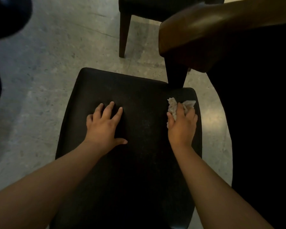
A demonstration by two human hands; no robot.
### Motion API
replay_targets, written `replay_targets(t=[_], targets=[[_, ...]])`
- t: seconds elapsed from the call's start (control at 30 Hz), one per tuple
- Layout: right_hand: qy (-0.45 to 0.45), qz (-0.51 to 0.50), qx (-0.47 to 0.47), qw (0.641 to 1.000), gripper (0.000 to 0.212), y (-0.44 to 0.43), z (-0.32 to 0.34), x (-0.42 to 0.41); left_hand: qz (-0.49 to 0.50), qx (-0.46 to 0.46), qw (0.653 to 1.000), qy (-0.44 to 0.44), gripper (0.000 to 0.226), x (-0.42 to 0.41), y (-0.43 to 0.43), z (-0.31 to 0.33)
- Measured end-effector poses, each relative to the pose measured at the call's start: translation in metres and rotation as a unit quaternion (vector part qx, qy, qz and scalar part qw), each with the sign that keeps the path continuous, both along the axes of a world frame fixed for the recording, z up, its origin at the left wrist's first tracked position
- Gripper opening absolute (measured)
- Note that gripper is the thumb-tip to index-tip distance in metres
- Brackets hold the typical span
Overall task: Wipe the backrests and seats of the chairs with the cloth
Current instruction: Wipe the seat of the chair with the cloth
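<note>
While both bare forearms reach forward from the bottom of the view, count two chairs. One is the black padded chair seat (139, 96) right below the camera, and the other is a second dark chair (147, 9) at the top edge, with one tapered leg showing on the floor. One cloth is in play: a crumpled white cloth (172, 107) at the far right corner of the near seat. It lies against the upholstery, just beside the seat's right edge.

The right hand (182, 126) sits on top of it with fingers curled round the bunched fabric, gripping it. White folds poke out past the fingertips and at the thumb side.

The left hand (106, 124) lies palm down near the middle of the same seat. Its fingers are straight and spread, its thumb is out to the side, and it holds nothing. The two hands are well apart, both pointing away from the body.

Over on the upper right, one rounded brown wooden table edge (205, 30) juts into view, with its dark table leg (176, 75) coming down just beyond the seat's far right corner, near the cloth. Speckled grey stone floor (48, 71) surrounds the seat. Faint pale dust shows on the seat between the hands.
</note>
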State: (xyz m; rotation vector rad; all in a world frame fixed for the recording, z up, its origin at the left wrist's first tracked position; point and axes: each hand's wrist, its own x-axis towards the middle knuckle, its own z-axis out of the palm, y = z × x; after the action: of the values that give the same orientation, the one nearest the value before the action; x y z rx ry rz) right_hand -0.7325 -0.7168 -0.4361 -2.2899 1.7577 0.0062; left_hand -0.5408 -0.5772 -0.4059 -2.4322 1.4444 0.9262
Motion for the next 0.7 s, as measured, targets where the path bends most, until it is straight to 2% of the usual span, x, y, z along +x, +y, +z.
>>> replay_targets(t=[0.13,0.2,0.27,0.37,0.53,0.7], targets=[[-0.139,0.009,0.037,0.99,0.044,-0.003,0.008,-0.003,-0.006,-0.001,1.0,-0.017,0.114,-0.001,0.001,-0.004],[-0.194,0.008,0.021,0.981,0.041,-0.006,0.015,-0.002,-0.01,-0.002,1.0,-0.025,0.114,-0.002,0.002,-0.005],[-0.191,0.009,-0.029,0.981,0.034,-0.018,0.019,-0.001,-0.014,-0.002,0.999,-0.034,0.114,-0.003,0.002,-0.007],[-0.127,-0.029,-0.08,0.988,0.032,-0.047,0.012,0.001,-0.017,-0.002,0.999,-0.044,0.114,-0.004,0.004,-0.01],[-0.099,-0.108,-0.013,0.989,0.043,-0.073,-0.007,0.016,-0.023,-0.015,0.998,-0.05,0.113,-0.003,0.009,-0.016],[-0.19,-0.039,0.008,0.981,0.038,-0.033,-0.003,0.012,-0.029,-0.019,0.998,-0.059,0.114,-0.003,0.01,-0.019]])
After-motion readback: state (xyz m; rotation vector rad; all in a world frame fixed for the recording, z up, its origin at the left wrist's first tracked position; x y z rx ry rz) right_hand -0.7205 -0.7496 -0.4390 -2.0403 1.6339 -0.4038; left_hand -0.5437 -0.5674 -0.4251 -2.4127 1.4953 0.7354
